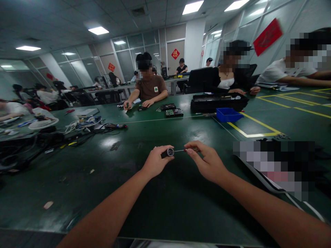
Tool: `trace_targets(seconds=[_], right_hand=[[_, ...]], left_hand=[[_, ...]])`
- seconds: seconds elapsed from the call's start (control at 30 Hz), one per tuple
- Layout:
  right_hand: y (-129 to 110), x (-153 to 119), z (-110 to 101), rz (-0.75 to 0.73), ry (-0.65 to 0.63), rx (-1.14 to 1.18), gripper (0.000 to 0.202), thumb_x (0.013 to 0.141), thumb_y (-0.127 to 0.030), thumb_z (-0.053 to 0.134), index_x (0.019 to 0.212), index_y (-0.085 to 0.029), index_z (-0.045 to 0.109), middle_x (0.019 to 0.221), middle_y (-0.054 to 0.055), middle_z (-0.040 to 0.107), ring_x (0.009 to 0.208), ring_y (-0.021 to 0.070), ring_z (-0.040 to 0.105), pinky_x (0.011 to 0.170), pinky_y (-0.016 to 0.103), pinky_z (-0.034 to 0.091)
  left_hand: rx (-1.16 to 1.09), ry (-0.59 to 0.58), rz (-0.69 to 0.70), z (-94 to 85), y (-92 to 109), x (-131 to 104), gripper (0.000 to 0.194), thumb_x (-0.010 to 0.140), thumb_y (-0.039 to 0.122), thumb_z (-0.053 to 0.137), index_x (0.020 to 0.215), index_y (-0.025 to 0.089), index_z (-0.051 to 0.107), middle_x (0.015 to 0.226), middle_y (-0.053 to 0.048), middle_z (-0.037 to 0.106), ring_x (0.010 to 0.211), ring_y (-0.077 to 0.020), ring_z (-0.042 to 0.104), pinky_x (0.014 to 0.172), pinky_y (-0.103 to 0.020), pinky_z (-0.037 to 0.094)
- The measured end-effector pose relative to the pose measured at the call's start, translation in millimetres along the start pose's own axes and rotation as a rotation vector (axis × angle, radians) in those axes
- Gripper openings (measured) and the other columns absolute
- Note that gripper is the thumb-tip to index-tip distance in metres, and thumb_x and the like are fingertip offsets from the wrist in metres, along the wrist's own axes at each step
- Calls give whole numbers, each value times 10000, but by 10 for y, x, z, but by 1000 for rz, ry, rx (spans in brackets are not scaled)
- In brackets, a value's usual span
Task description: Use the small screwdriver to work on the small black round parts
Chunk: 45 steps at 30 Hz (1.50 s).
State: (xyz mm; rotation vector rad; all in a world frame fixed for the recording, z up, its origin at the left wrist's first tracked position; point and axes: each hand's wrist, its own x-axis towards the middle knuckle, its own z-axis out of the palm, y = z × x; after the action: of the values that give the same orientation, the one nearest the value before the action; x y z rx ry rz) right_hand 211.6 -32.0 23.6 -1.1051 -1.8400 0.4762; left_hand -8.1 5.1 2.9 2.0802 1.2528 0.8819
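Above the green table, my left hand (156, 161) is wrapped round a short black cylinder (169, 152) with a round, glassy-looking silver end facing me. What kind of device it is I cannot make out. My right hand (209, 161) pinches a screwdriver (186, 150) with a reddish handle, mostly covered by the fingers. Its thin metal shaft points left, and the tip meets or lies very near the rim of the cylinder's end. Both hands are raised off the tabletop.
Tangled cables (77, 125) cover the table's left side. Across from me a person handles small parts, near circuit boards (174, 113). A blue bin (229, 114) stands before a long black case (218, 103). At right lies a blurred-out flat object (274, 170) with a white cable.
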Motion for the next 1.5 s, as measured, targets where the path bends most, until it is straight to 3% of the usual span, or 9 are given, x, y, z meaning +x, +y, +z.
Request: trace_targets(seconds=[0.33, 0.5, 0.67, 0.83, 0.93, 1.1, 1.23, 1.3, 1.5], right_hand=[[-43, 7, 11, 61, 7, -163, 283, 993, -401, 451, 986, -235, 681, 742, 18, 695, 604, 187, 628, 570, 319, 421], [-67, -10, 21, -8, -43, -205, 233, 979, -325, 459, 1095, -234, 640, 836, 43, 710, 679, 204, 640, 633, 339, 456], [-73, -19, -1, -68, -66, -200, 232, 974, -276, 441, 1025, -240, 664, 907, 51, 712, 806, 222, 656, 707, 353, 474], [-68, -28, 26, 16, -23, -153, 282, 1000, -357, 410, 1084, -261, 661, 808, 31, 704, 659, 204, 628, 630, 347, 448], [-25, -26, 59, 99, 57, -60, 267, 972, -369, 474, 1180, -240, 581, 814, 40, 688, 679, 211, 632, 632, 345, 460], [83, 39, 106, 229, 132, 266, 236, 898, -436, 604, 997, -222, 612, 911, 65, 695, 838, 226, 665, 757, 376, 523], [184, 123, 104, 432, 204, 634, 286, 864, -497, 619, 905, -213, 625, 807, 55, 667, 743, 209, 653, 764, 416, 569], [243, 153, 95, 519, 130, 768, 287, 850, -500, 628, 845, -213, 606, 693, 32, 620, 641, 196, 625, 730, 430, 585], [281, 146, 103, 438, 258, 660, 281, 832, -498, 671, 858, -221, 635, 797, 31, 654, 721, 190, 645, 727, 388, 585]], left_hand=[[26, 0, -1, 17, 27, 4, 360, 828, 194, 725, 1168, 295, 668, 1197, -18, 678, 1153, -240, 583, 1166, -543, 285], [46, 10, -11, -6, 18, 15, 356, 829, 211, 727, 1171, 295, 670, 1198, -22, 681, 1154, -256, 583, 1164, -554, 276], [53, 24, 9, -27, 33, 20, 352, 836, 207, 719, 1175, 285, 665, 1219, -27, 676, 1178, -253, 578, 1166, -549, 262], [60, -12, 20, -18, 33, 17, 336, 842, 223, 712, 1170, 287, 667, 1201, -35, 680, 1159, -257, 581, 1165, -575, 246], [60, -25, 22, -9, 19, 21, 340, 840, 240, 717, 1170, 303, 667, 1195, -27, 679, 1157, -264, 577, 1174, -603, 191], [85, -29, 12, -9, 23, 26, 351, 837, 236, 718, 1176, 305, 657, 1168, -19, 681, 1134, -257, 578, 1164, -597, 201], [82, -23, 67, -21, 46, 22, 352, 851, 255, 706, 1196, 297, 646, 1188, -32, 670, 1140, -249, 576, 1165, -570, 227], [93, -32, 73, -26, 49, 21, 365, 855, 273, 706, 1212, 307, 642, 1192, -31, 666, 1154, -251, 569, 1179, -584, 185], [99, -41, 67, -27, 31, 24, 371, 853, 283, 710, 1216, 319, 644, 1167, -24, 672, 1148, -254, 564, 1190, -601, 126]])
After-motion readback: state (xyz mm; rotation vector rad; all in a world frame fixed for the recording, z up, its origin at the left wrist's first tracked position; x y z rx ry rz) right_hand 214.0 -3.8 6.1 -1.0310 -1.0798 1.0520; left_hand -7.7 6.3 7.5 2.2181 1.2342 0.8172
